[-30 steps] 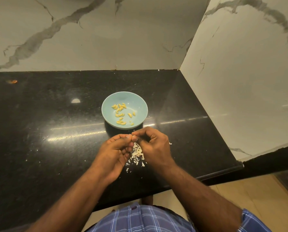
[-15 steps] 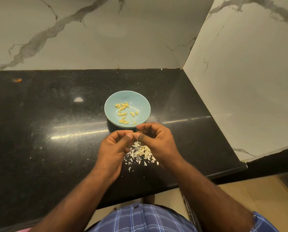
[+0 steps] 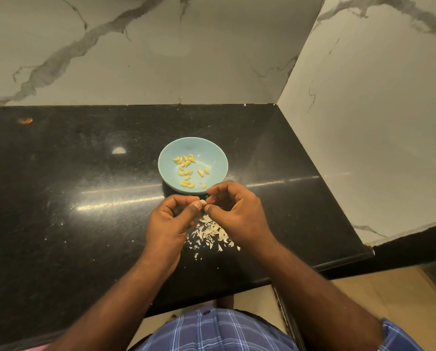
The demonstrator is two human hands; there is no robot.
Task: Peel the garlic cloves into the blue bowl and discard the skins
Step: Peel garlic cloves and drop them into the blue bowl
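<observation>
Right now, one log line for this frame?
left hand + right hand: pinching garlic clove | blue bowl: peeled cloves | skins: on counter

A home kitchen; black granite counter (image 3: 85, 224) in a corner of veined marble walls (image 3: 161, 59).

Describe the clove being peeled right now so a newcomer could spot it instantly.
On the black counter, find the blue bowl. Just in front, the left hand and right hand meet; the garlic clove sits pinched between them, held up, unlike the cloves in the bowl.

One blue bowl (image 3: 211, 150), about fifteen peeled cloves (image 3: 186, 171), two hands (image 3: 168, 224).
</observation>
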